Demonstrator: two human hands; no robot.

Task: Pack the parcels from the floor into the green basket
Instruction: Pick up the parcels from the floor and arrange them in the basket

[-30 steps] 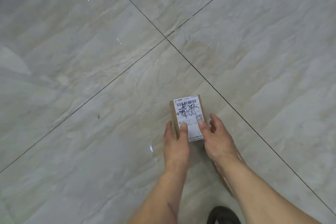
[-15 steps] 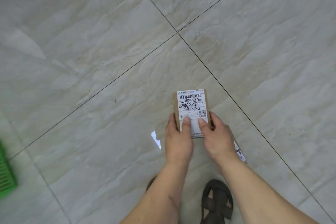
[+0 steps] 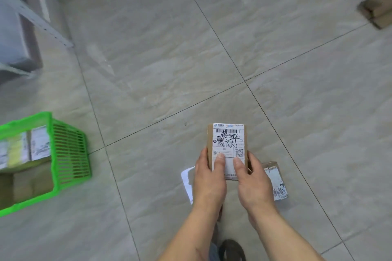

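A small cardboard parcel [image 3: 228, 142] with a white shipping label and black handwriting is held up in front of me. My left hand [image 3: 209, 180] grips its left side and my right hand [image 3: 252, 184] its right side, both thumbs pressed on the label. Another labelled parcel [image 3: 274, 180] lies on the floor just right of my right hand. The green basket [image 3: 67, 154] stands at the left edge, holding several parcels.
A grey metal shelf frame [image 3: 31, 17] stands at the upper left. Cardboard boxes [image 3: 375, 10] lie on the tiled floor at the upper right. My sandalled foot [image 3: 231, 250] shows at the bottom. Bare tiles stretch between me and the basket.
The view has lifted and swung left, so the green basket, the shelf and far boxes have come into sight. Both hands still hold the parcel the same way.
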